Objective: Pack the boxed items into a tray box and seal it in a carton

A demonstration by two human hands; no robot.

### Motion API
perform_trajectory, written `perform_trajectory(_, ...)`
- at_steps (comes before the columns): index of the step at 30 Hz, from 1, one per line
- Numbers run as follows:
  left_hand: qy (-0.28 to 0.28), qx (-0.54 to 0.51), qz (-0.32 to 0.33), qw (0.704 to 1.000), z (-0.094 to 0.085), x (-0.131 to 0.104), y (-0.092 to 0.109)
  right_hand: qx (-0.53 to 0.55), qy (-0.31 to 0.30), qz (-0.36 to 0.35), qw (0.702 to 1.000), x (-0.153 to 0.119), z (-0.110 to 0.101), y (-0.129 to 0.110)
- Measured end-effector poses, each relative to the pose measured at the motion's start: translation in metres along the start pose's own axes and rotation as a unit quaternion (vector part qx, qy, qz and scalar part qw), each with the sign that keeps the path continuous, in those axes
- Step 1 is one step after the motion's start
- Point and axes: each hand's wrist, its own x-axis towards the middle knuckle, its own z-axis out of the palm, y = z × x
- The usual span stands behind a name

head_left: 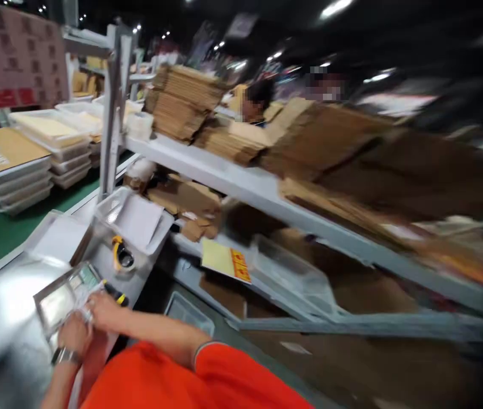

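At the lower left, a flat grey-edged packet (56, 307) with shiny pale and green patches lies on the metal worktop. My left hand (75, 335), with a watch on its wrist, rests at the packet's near edge, fingers bent inward. Close beside it, my right hand (105, 309) has its fingers closed at the packet's right side. Both sets of fingertips meet around something whitish that is too blurred to name. Just past my right hand is a yellow-and-black tool (116, 292), partly hidden. Farther back sits a yellow-and-black tape dispenser (122, 255).
A clear tray (139, 218) with white sheets stands beyond the dispenser. Stacked trays (15, 176) sit on the green surface at left. A metal shelf (224, 179) carries cardboard stacks (185, 102) along the right. A person (258, 102) is behind it. The view is tilted and blurred.
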Motion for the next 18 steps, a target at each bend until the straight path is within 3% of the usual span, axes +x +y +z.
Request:
perform_trajectory(2, -0.049, 0.004, -0.034, 0.998, 0.006, -0.009, -0.012, 0.039, -0.005, -0.032, 0.999, -0.001, 0.000, -0.003)
perform_trajectory(5, -0.060, 0.005, -0.064, 0.996, 0.020, -0.012, -0.030, 0.091, 0.009, -0.093, 0.991, 0.004, 0.028, 0.009)
perform_trajectory(8, -0.014, 0.010, -0.073, 0.997, 0.033, -0.021, -0.037, 0.151, 0.089, -0.134, 0.975, -0.005, 0.064, 0.029)
perform_trajectory(11, 0.055, -0.008, -0.066, 0.996, 0.042, -0.041, -0.044, 0.172, 0.158, -0.104, 0.967, -0.022, 0.087, 0.042)
perform_trajectory(15, 0.104, -0.042, -0.080, 0.990, 0.053, -0.062, -0.062, 0.167, 0.134, -0.073, 0.974, -0.025, 0.092, 0.037)
perform_trajectory(18, 0.120, -0.048, -0.067, 0.989, 0.056, -0.057, -0.068, 0.151, 0.097, -0.053, 0.982, -0.010, 0.088, 0.023)
